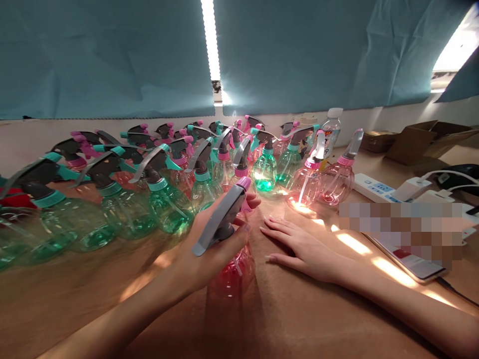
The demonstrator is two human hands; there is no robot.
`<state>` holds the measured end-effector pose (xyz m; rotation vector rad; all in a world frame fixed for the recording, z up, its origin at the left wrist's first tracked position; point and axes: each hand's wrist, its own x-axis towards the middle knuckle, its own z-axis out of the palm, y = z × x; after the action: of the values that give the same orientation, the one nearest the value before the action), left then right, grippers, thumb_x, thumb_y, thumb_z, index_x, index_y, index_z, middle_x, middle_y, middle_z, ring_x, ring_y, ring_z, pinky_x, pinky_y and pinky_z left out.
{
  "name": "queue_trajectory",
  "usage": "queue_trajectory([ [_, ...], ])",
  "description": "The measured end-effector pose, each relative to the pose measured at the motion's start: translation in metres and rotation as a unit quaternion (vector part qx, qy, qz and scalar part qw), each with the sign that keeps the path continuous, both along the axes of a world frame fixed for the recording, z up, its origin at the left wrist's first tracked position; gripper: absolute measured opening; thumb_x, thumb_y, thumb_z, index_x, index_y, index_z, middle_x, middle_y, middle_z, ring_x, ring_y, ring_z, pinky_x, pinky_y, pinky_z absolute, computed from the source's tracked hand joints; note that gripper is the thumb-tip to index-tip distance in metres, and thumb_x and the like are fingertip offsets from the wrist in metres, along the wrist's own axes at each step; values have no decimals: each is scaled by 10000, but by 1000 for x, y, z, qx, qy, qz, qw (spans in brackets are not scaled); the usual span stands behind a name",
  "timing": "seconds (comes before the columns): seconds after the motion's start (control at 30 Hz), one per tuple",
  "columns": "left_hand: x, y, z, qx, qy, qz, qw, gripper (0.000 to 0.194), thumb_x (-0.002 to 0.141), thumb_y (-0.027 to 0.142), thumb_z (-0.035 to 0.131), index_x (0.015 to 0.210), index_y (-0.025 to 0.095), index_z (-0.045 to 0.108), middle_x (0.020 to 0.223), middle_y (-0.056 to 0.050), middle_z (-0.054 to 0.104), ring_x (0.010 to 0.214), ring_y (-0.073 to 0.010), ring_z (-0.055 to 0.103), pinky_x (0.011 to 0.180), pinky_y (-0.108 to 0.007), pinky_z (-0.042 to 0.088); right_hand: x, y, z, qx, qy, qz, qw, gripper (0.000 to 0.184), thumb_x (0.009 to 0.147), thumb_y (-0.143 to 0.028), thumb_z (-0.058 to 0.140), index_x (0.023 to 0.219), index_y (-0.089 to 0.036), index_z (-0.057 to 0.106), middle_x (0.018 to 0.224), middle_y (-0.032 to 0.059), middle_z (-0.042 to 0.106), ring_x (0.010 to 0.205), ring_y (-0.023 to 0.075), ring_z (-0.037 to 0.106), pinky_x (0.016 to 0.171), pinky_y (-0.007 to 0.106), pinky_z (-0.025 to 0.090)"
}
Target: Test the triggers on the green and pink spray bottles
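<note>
My left hand (209, 239) is wrapped round the neck of a pink spray bottle (234, 279) with a grey and pink trigger head. This bottle stands upright on the brown table (299, 319), close in front of me. Flat on the table to its right lies my right hand (295, 244), fingers stretched out and holding nothing. Beyond both hands are several more spray bottles, among them a green spray bottle (168, 204) left of my left hand and a pale pink spray bottle (305, 184) past my right fingers.
At the right are a white power strip (374, 187) with plugged-in chargers, a phone (411, 259) and an open cardboard box (422, 142). A clear bottle with a white cap (333, 124) stands at the back. Blue-grey curtains (112, 55) hang behind the table.
</note>
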<state>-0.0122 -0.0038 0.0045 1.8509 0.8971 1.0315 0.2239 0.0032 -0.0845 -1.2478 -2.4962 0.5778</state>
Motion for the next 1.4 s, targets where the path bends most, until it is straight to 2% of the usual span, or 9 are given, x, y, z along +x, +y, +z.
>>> queue_trajectory([
  [0.07,0,0,0,-8,-6,-6,1000,502,834,100,607,1306,265,562,1340,-61,609,1017,-225,671,819,-330,572,0,0,1,-2,-1,1,1000,715,924,-644,458,1490,-212,395,1575,81,307,1458,299,261,1183,523,247],
  [0.23,0,1,1,-9,-11,-13,1000,527,826,82,600,1315,272,548,1361,-56,603,1201,-259,601,901,-340,561,0,0,0,0,0,1,1000,713,924,-651,450,1490,-222,395,1575,74,309,1459,291,260,1185,513,250],
  [0.37,0,2,0,-7,-10,-11,1000,535,822,84,613,1320,269,544,1370,-58,598,1245,-273,576,926,-346,555,0,0,0,0,-9,1,1000,728,928,-657,431,1490,-194,395,1573,87,310,1459,283,260,1188,497,250],
  [0.7,3,1,-5,17,-12,5,1000,499,854,123,612,1324,284,562,1365,-50,602,1217,-285,592,824,-315,579,-1,0,-2,4,-2,3,1000,731,926,-652,439,1481,-176,413,1571,101,316,1460,296,255,1189,505,240],
  [0.93,7,1,0,34,0,16,999,513,821,133,638,1307,287,579,1331,-44,631,1171,-291,626,888,-371,579,0,0,-1,1,7,9,1000,733,932,-639,443,1483,-157,407,1562,115,338,1455,298,270,1190,506,242],
  [1.17,3,6,-7,36,-1,-1,999,513,835,138,611,1325,280,554,1345,-47,615,1176,-270,607,936,-374,541,0,0,-1,3,-15,14,1000,752,943,-641,414,1496,-133,371,1572,116,314,1460,283,261,1195,482,233],
  [1.27,5,4,-3,31,-5,-13,999,468,808,124,595,1260,245,592,1273,-55,654,1129,-249,619,916,-361,529,0,0,-2,6,-8,15,1000,751,940,-646,415,1492,-138,382,1569,114,321,1459,283,264,1194,484,234],
  [1.4,9,-1,8,21,7,1,1000,303,742,90,576,1006,205,670,1079,-34,719,935,-190,654,826,-310,515,1,0,-3,9,-2,13,1000,730,941,-639,421,1474,-138,418,1560,122,340,1455,287,275,1190,492,240],
])
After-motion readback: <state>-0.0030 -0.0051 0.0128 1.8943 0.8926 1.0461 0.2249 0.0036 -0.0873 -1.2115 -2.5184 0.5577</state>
